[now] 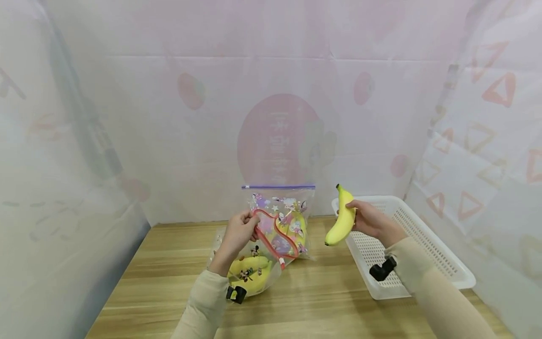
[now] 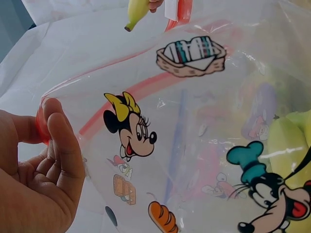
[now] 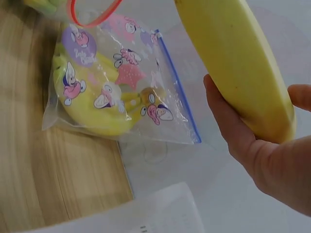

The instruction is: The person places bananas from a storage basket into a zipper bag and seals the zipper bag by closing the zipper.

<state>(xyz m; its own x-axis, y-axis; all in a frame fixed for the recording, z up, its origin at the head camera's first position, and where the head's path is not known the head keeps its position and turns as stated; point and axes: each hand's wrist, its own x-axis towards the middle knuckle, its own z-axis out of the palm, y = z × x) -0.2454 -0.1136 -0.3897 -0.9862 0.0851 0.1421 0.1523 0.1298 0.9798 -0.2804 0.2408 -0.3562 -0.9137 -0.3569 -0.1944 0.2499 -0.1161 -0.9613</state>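
Observation:
My right hand point(image 1: 372, 220) grips a yellow banana point(image 1: 342, 217) in the air, over the left edge of a white plastic basket point(image 1: 444, 252). With my left hand point(image 1: 239, 234) I pinch the red zip rim of a clear zip bag point(image 1: 271, 278), whose mouth gapes open. Cartoon figures cover this bag, and yellow bananas point(image 1: 250, 278) lie inside it. Behind it stands a second zip bag point(image 3: 119, 92) with a purple-blue zip strip along its top and bananas inside. In the left wrist view, thumb and fingers point(image 2: 62, 155) hold the corner of the red rim.
The perforated basket stands at the right of the wooden table point(image 1: 148, 273). Printed cloth walls point(image 1: 169, 141) rise at the back and both sides. A black wrist camera point(image 1: 383, 269) sits on the right sleeve, another point(image 1: 236, 294) on the left.

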